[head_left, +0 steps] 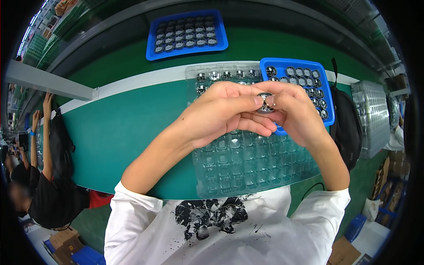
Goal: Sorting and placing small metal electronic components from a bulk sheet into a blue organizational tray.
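Green tabletop (128,119) stretching left, tray (229,172) at edge, hands (223,108) (300,110) pinching disc (265,108)

we see a glossy black-and-silver round part (265,108), a colourless see-through blister tray (240,163) tinted by the teal-green tabletop (128,119), and a white edge strip (163,74). both the far bin (187,53) and the near bin (327,90) look bright blue to us and show rows of dark-rimmed discs (190,43) with pale grey faces. we also notice a white t-shirt (247,240) with a splattered black print (190,212) and a black backpack (346,123).
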{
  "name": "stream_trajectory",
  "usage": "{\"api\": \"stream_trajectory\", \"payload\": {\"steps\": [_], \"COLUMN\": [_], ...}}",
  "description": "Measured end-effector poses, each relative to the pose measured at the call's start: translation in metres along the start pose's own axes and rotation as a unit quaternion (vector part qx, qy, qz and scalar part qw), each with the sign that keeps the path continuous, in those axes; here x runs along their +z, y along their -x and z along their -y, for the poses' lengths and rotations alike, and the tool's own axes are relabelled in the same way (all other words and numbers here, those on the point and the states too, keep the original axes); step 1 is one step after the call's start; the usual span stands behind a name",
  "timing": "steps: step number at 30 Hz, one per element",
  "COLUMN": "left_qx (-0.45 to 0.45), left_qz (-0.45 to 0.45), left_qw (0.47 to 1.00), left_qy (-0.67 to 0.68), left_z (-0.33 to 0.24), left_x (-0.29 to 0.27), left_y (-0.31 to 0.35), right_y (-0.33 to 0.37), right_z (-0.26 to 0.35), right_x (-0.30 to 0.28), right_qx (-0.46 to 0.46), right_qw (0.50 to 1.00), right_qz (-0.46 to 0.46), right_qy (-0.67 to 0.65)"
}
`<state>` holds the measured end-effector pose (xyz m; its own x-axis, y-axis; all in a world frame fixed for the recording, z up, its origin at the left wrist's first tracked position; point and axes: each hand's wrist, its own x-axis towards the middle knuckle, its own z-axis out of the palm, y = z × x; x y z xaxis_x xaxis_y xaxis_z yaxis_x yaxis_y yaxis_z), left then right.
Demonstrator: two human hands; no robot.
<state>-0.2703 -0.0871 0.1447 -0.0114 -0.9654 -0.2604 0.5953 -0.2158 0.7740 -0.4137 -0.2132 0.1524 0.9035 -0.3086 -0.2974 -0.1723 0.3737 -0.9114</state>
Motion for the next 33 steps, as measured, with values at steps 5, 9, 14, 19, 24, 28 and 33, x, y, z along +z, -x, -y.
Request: {"api": "stream_trajectory", "payload": {"steps": [5, 9, 14, 19, 24, 28, 33], "left_qx": [-0.011, -0.026, -0.019, -0.012, 0.003, 0.009, 0.038], "left_qz": [0.004, 0.019, 0.026, 0.026, 0.031, 0.032, -0.007], "left_qw": [1.0, 0.999, 0.999, 0.999, 1.0, 0.999, 0.982], "left_qy": [0.005, 0.027, 0.043, 0.038, -0.001, -0.025, -0.183], "left_z": [-0.001, 0.0, 0.002, 0.001, 0.0, 0.002, 0.005], "left_x": [0.005, 0.004, 0.005, 0.009, 0.014, 0.016, 0.016], "left_y": [-0.003, -0.004, -0.007, -0.007, -0.008, -0.009, -0.009], "right_y": [0.004, 0.005, 0.006, 0.006, 0.005, 0.005, 0.01], "right_z": [0.001, -0.003, -0.008, -0.014, -0.019, -0.02, 0.003], "right_x": [-0.007, -0.018, -0.026, -0.033, -0.041, -0.045, -0.04], "right_qx": [0.0, 0.016, 0.0, -0.023, -0.077, -0.069, -0.076], "right_qw": [1.0, 1.0, 1.0, 0.998, 0.988, 0.99, 0.985], "right_qz": [0.004, 0.017, 0.028, 0.054, 0.121, 0.117, 0.113], "right_qy": [0.006, 0.012, 0.006, -0.018, -0.052, -0.031, 0.105]}}
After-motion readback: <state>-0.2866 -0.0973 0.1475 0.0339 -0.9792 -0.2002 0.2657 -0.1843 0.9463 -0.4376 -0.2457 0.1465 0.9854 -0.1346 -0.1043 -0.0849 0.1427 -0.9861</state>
